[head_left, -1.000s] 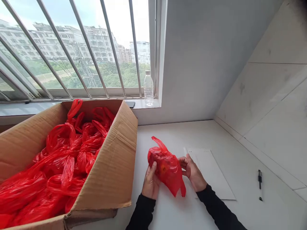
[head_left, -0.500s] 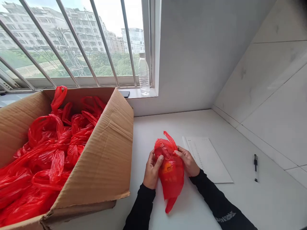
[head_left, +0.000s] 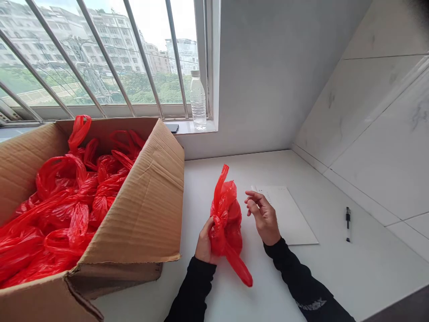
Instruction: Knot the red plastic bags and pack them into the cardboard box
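Grasps a red plastic bag in the left hand, just below the centre of the frame. Sets the left thumb against the gathered, twisted plastic at the bag's left side; places the remaining left fingers mostly out of sight behind it. Orientation of bag: one strip directed toward the top of the frame, a second strip toward the lower right. Contents: not identifiable through the film. Contact with the white tabletop: cannot tell.

Right hand: released, apart from the bag and just to its right, with fingers bent and thumb raised. Dark sleeves on both forearms, entering from the bottom edge.

Left side of frame: open cardboard box, filled with further red bags, several with loops standing up. Right of centre: white sheets, partly behind the right hand, with small marks near the top. Farther right: pen, lying lengthwise toward the viewer.

Upper centre: clear bottle, upright on the window sill, near a dark flat object. Upper left: metal bars across the window, with buildings and greenery beyond.
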A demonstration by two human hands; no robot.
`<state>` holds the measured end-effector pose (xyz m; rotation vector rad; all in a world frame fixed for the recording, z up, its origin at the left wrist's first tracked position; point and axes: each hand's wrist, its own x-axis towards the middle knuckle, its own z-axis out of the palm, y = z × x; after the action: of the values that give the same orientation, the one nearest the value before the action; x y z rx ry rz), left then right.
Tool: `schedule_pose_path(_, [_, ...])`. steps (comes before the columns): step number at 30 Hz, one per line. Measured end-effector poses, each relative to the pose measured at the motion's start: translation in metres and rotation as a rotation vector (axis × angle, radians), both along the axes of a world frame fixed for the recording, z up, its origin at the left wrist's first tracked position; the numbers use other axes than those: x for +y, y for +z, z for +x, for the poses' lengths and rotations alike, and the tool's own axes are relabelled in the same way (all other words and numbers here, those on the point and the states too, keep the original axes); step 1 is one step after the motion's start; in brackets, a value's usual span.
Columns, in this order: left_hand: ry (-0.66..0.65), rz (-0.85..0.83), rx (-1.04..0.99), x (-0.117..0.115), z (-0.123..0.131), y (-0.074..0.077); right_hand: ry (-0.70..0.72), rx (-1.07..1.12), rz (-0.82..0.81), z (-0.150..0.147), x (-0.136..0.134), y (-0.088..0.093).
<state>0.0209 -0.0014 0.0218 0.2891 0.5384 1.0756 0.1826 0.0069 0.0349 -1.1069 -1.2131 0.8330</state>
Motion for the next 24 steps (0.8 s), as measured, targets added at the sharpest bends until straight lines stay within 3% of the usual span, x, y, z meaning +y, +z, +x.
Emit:
schedule_pose_path(2, [0.011,-0.023,-0.003,0.001,0.0,-0.001,0.021,-0.003,-0.074,0.004,0.007,-0.004])
schedule_pose_path(7, [0.04,0.057,0.078,0.001,0.006,-0.001,0.238,0.035,-0.22,0.004,0.013,-0.012])
schedule_pose_path(11, [0.018,0.147,0.126,0.003,0.007,-0.007,0.246,0.074,-0.193,0.002,0.01,-0.011])
schedule_pose_path(18, [0.132,0.238,0.188,0.011,0.001,-0.018,0.309,-0.01,-0.257,0.0,0.008,-0.012])
schedule_pose_path(24, [0.132,0.218,0.221,0.009,0.001,-0.014,0.312,0.196,-0.282,0.002,0.01,-0.017])
